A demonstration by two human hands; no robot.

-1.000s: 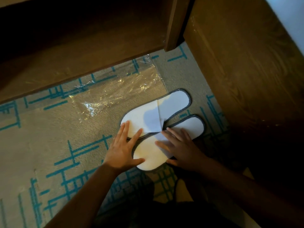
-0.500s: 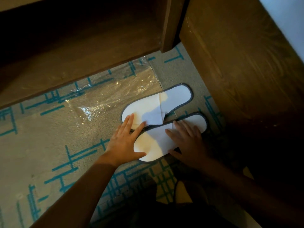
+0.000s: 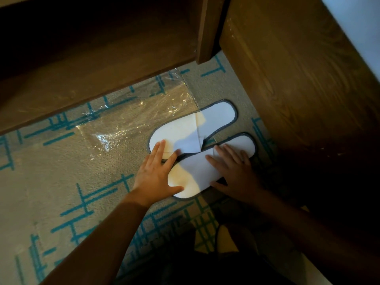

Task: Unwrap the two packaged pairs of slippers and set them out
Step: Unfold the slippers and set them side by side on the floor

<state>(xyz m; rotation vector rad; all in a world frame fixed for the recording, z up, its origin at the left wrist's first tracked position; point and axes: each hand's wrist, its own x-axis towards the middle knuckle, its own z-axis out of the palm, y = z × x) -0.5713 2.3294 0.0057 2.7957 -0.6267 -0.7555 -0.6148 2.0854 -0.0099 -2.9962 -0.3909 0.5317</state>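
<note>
Two flat white slippers with grey piping lie side by side on the carpet. The far slipper [image 3: 185,130] angles up to the right; the near slipper [image 3: 197,171] lies just below it and overlaps its edge. My left hand [image 3: 156,173] rests flat, fingers spread, across the toe ends of both. My right hand [image 3: 232,167] presses flat on the near slipper's middle. A clear plastic wrapper [image 3: 135,124] lies empty on the carpet to the left of the far slipper.
Beige carpet with teal line pattern [image 3: 61,182] covers the floor. A dark wooden shelf or furniture base [image 3: 92,58] overhangs at the top, and a wooden panel [image 3: 298,79] walls off the right. Another pale slipper-like shape [image 3: 224,239] shows dimly near my body.
The near slipper has swung up closer to the far one, its heel end now more level. Both hands followed it, staying flat on the slippers. The view shifted slightly.
</note>
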